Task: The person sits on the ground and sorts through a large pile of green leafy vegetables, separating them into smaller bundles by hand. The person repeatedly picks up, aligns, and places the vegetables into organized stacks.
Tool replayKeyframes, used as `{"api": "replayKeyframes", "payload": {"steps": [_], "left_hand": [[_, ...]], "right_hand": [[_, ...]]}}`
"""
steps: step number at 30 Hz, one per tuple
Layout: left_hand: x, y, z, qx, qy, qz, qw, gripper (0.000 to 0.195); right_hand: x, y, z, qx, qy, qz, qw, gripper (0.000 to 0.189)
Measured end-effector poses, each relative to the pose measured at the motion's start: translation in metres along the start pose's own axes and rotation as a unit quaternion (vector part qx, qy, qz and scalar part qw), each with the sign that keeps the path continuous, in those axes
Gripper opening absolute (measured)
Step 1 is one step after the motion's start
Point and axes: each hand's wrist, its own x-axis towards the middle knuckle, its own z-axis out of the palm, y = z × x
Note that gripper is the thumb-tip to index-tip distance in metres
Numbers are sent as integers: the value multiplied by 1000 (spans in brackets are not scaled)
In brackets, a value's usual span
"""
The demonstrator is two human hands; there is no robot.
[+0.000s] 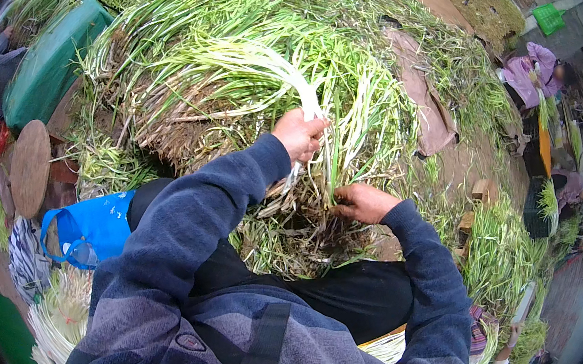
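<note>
My left hand [300,134] is closed round the pale stems of a bunch of long, leafy green vegetables [276,62], whose yellow-green leaves fan out to the upper left. Lower and to the right, my right hand [363,203] has its thumb and fingers at the lower end of a few green stalks [333,168]; whether it grips them is not plain. Beyond both hands spreads a large heap of the same plants [182,25], with brown roots and dry matter [174,131] on its near left side. Trimmed leaves and root litter [311,245] lie between my knees.
A blue bag [104,226] is by my left knee, near a round wooden board [31,169] and a green covered block [57,61]. Bundled pale stems [63,311] lie at left. Brown cloth [417,88] and wooden blocks [465,222] are at right. A person in pink [528,73] is farther right.
</note>
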Motion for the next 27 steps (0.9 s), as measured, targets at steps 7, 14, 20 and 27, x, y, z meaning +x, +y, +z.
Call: {"api": "replayKeyframes", "payload": {"steps": [7, 14, 20, 27], "left_hand": [[2, 17, -6, 15, 15, 39, 999, 10], [-1, 31, -12, -19, 27, 85, 996, 11], [-7, 53, -27, -57, 43, 111, 991, 12], [-19, 84, -47, -129, 40, 184, 974, 15]], "right_hand": [[-1, 2, 11, -52, -43, 14, 998, 29], [3, 12, 31, -99, -105, 59, 988, 21], [4, 24, 52, -155, -184, 100, 965, 20], [-12, 45, 63, -212, -311, 195, 906, 28]]}}
